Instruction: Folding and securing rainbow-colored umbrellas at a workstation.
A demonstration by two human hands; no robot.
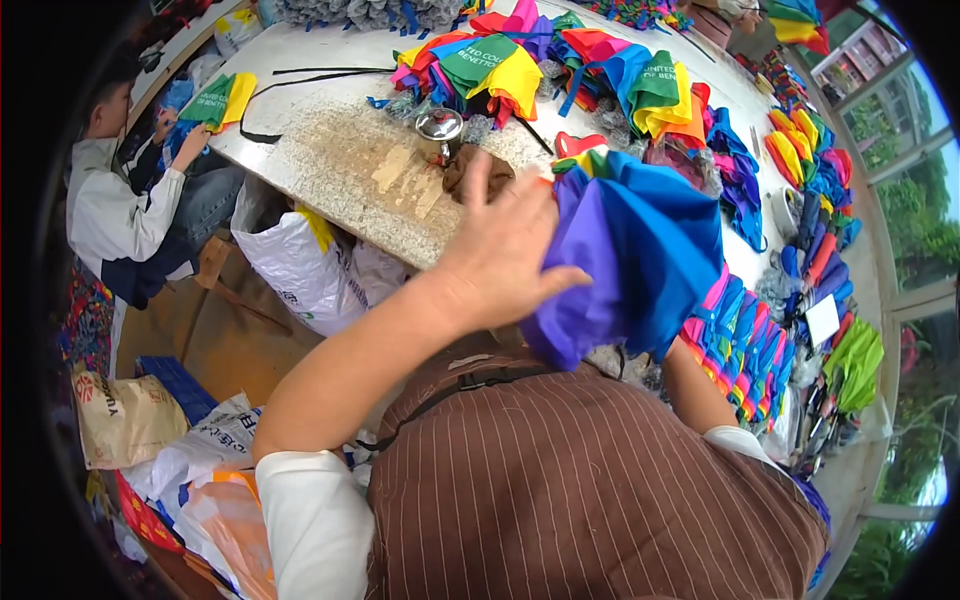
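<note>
In the head view, an umbrella [640, 230] with blue and purple panels facing the camera is between two and three o'clock of the centre, in front of the person's apron at the edge of the table [330, 45]. The left hand [490, 245] lies at its nine o'clock side, fingers spread wide, thumb over the purple panel; whether the fingertips press on the fabric is hard to tell. The right forearm [692, 385] runs up behind the canopy, which hides the right hand, so its grip cannot be told.

At eleven o'clock from the left hand are a brown cloth [482, 172] and, beyond it, a shiny metal container [439, 124].

As far as can be judged, the umbrella in hand is only part-way along: its panels hang loose and bunched. Loosely gathered umbrellas [470, 65] at twelve o'clock look similarly unfinished, while the neat row of slim, rolled umbrellas [745, 345] at three o'clock appears done. At ten o'clock, a co-worker [120, 200] handles another umbrella [218, 103].
</note>
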